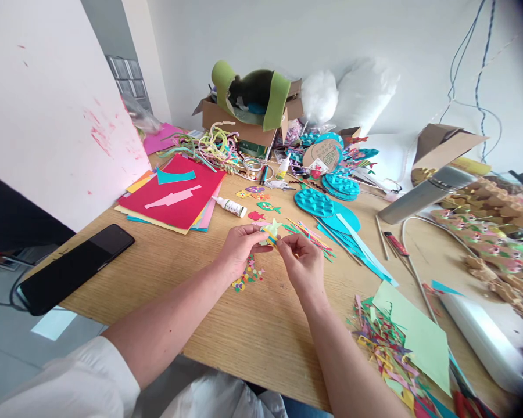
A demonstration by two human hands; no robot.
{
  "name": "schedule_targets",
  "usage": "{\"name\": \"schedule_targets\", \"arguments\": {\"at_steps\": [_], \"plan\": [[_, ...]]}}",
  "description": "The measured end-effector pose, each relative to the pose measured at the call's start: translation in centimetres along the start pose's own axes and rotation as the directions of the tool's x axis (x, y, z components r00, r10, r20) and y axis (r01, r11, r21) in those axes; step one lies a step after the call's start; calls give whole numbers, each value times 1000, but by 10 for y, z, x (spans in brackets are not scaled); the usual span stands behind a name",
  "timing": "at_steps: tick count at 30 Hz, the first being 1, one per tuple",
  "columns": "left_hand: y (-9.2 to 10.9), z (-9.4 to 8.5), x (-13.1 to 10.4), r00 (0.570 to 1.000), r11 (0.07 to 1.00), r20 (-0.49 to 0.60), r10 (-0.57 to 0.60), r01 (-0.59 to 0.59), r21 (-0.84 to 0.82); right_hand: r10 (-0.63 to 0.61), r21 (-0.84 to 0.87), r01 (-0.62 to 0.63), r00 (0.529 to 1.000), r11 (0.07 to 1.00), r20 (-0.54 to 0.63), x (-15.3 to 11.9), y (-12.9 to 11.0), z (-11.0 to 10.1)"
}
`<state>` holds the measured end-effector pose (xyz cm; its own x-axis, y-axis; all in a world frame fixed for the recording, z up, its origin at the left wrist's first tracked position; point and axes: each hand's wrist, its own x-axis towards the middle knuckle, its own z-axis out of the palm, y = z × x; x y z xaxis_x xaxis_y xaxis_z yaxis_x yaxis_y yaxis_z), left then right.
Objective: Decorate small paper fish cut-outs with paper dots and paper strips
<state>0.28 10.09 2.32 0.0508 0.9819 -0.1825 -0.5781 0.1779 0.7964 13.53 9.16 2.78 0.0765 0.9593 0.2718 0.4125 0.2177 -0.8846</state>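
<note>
My left hand (240,247) holds a small pale green paper fish (272,228) with yellow and blue stripes, pinched between thumb and fingers above the table. At the fish's right edge, the fingertips of my right hand (304,266) are closed on it; whether a separate strip is between them is hidden. Below my left hand lie small coloured paper dots (244,282). Thin coloured paper strips (312,235) are spread behind my right hand. Several finished-looking paper fish, among them a green one (268,207), lie beyond my hands beside a white glue bottle (232,206).
Coloured paper sheets (174,200) are stacked at left, near a black phone (81,261). Turquoise egg-carton pieces (314,203) lie beyond my right hand. Paper scraps (377,348), scissors (464,400) and a grey bottle (422,194) are at right. A cardboard box (220,116) stands behind.
</note>
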Motion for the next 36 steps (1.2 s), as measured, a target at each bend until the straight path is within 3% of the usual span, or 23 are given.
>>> {"name": "schedule_targets", "arguments": {"at_steps": [9,16,22,36], "plan": [[1,0,-1,1000,1000,12,6,-6,1,-20,-19,20,1000,1000,9,1,4,0],[3,0,0,1000,1000,13,-9,9,-17,-94,-72,96,995,993,42,6,1,-12],[1,0,0,1000,1000,9,-17,16,24,-62,-75,73,990,995,129,7,2,-13],[3,2,-2,998,999,44,-45,45,4,3,26,-9,980,1000,197,9,2,-14]]}}
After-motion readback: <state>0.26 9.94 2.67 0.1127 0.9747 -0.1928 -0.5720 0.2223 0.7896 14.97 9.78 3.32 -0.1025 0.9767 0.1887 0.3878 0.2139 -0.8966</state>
